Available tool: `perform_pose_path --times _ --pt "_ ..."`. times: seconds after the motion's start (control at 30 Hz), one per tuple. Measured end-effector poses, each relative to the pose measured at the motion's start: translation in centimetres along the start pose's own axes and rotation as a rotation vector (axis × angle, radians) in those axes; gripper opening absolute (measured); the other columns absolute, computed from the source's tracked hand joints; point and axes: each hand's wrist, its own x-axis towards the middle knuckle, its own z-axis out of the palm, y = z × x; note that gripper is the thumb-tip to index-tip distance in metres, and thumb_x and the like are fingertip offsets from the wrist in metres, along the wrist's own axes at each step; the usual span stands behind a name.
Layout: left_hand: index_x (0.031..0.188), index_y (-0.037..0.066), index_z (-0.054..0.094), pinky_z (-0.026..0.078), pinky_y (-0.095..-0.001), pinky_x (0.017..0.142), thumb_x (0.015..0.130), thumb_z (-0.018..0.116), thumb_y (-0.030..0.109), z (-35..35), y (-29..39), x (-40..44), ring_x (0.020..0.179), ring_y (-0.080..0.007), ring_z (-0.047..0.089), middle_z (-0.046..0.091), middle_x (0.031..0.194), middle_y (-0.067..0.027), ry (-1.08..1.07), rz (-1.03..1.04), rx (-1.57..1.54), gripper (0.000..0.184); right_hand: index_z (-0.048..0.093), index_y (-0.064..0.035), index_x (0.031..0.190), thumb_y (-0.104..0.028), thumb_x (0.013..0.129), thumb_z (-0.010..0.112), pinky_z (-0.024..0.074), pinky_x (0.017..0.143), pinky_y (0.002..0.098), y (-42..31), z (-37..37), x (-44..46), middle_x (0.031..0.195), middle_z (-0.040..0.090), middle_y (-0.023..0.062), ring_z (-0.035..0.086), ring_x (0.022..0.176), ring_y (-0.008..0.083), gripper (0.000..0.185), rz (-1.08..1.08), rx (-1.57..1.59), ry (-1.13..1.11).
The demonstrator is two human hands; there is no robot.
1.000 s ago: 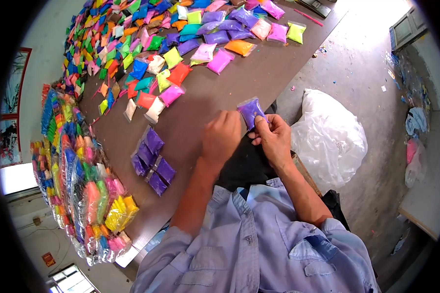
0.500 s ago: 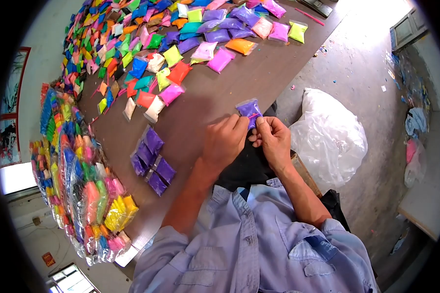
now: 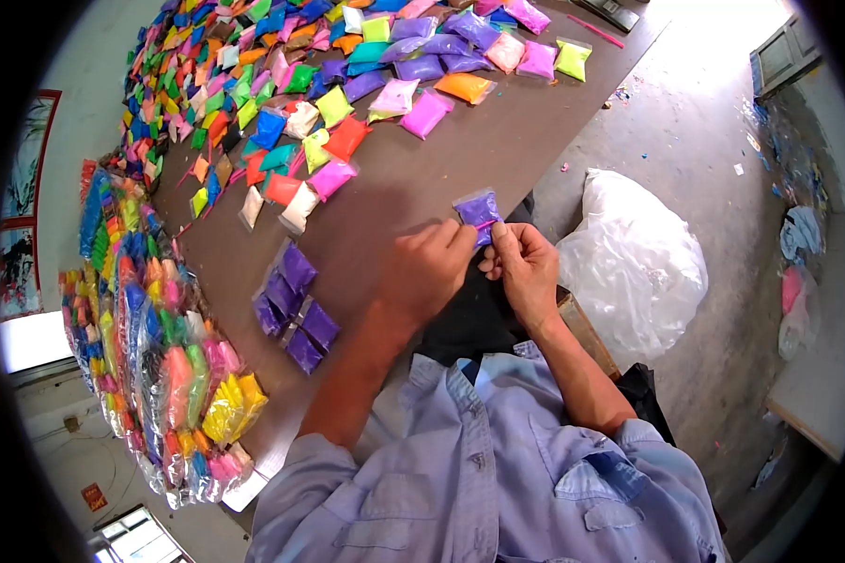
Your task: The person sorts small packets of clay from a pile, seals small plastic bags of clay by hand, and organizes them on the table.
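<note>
In front of my chest, at the table's edge, is a small clear packet of purple filling [image 3: 479, 205], tilted, with a thin pinkish strip [image 3: 485, 226] lying across it. My left hand [image 3: 432, 266], slightly blurred, pinches the packet's lower left side. From the other side my right hand [image 3: 528, 267] grips it between thumb and bent fingers. The fingertips partly hide the packet's lower end. On the table left of my hands lies a group of several similar purple packets [image 3: 296, 305], close together.
Loose multicoloured packets [image 3: 282, 75] cover the table's far part. Large clear bags of coloured packets [image 3: 160, 347] stand along the left edge. A bulky white plastic bag [image 3: 629, 263] rests on the floor at right. Scraps litter the floor beyond it.
My left forearm and wrist have shifted slightly left and outward, with a little blur. Both hands still hold the purple packet in nearly the same place.
</note>
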Motion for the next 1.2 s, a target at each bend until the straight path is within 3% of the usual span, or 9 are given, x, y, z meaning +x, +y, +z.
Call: perform_pose_path --times 0.23,0.33,0.53,0.8,1.03,1.2 --pt "0.084 0.011 0.054 0.051 -0.0409 0.055 0.088 0.063 0.011 -0.4 -1.0 0.7 0.068 -0.0257 0.064 0.055 0.076 -0.0060 0.020 -0.094 0.037 0.010 0.064 0.0005 0.094 -0.024 0.105 0.064 0.0471 0.055 0.0205 -0.2 0.0 -0.1 0.074 0.065 0.0025 0.059 0.060 0.0068 0.027 0.016 -0.029 0.035" --pt "0.086 0.008 0.060 0.051 -0.0407 0.056 0.088 0.069 0.007 -1.0 0.7 0.6 0.067 -0.0302 0.064 0.056 0.075 -0.0094 -0.047 -0.038 0.001 0.009 0.063 0.0006 0.093 -0.024 0.105 0.064 0.0470 0.055 0.0205 0.0 0.1 0.0 0.074 0.065 0.0029 0.059 0.060 0.0071 0.027 -0.002 -0.018 0.016" --pt "0.085 0.010 0.056 0.051 -0.0421 0.056 0.089 0.065 0.010 0.6 -1.6 0.2 0.069 -0.0289 0.066 0.058 0.077 -0.0091 0.074 -0.092 -0.064 0.010 0.063 0.0007 0.092 -0.023 0.105 0.064 0.0464 0.055 0.0206 0.1 0.1 -0.2 0.073 0.064 0.0029 0.059 0.059 0.0071 0.027 -0.006 0.014 0.021" --pt "0.088 0.008 0.063 0.052 -0.0443 0.059 0.094 0.067 0.011 1.0 0.7 -0.6 0.071 -0.0346 0.066 0.064 0.081 -0.0110 0.123 -0.214 -0.293 0.008 0.062 0.0000 0.094 -0.025 0.106 0.062 0.0459 0.054 0.0212 0.4 -0.1 0.0 0.073 0.063 0.0027 0.059 0.060 0.0078 0.027 -0.028 -0.009 -0.005" --pt "0.091 0.003 0.065 0.053 -0.0452 0.062 0.091 0.071 0.006 1.7 -1.4 0.1 0.076 -0.0382 0.068 0.069 0.085 -0.0153 0.128 -0.314 -0.179 0.007 0.061 -0.0041 0.095 -0.029 0.107 0.059 0.0455 0.055 0.0207 0.2 -0.3 0.2 0.075 0.063 0.0003 0.059 0.061 0.0074 0.027 0.026 -0.057 -0.045" --pt "0.091 0.003 0.064 0.053 -0.0460 0.063 0.093 0.069 0.006 0.1 0.7 0.0 0.077 -0.0413 0.067 0.068 0.085 -0.0173 0.188 -0.301 -0.294 0.006 0.061 -0.0053 0.095 -0.029 0.108 0.058 0.0454 0.055 0.0213 0.5 -0.8 0.0 0.075 0.063 -0.0003 0.059 0.060 0.0076 0.027 0.048 -0.031 -0.044"
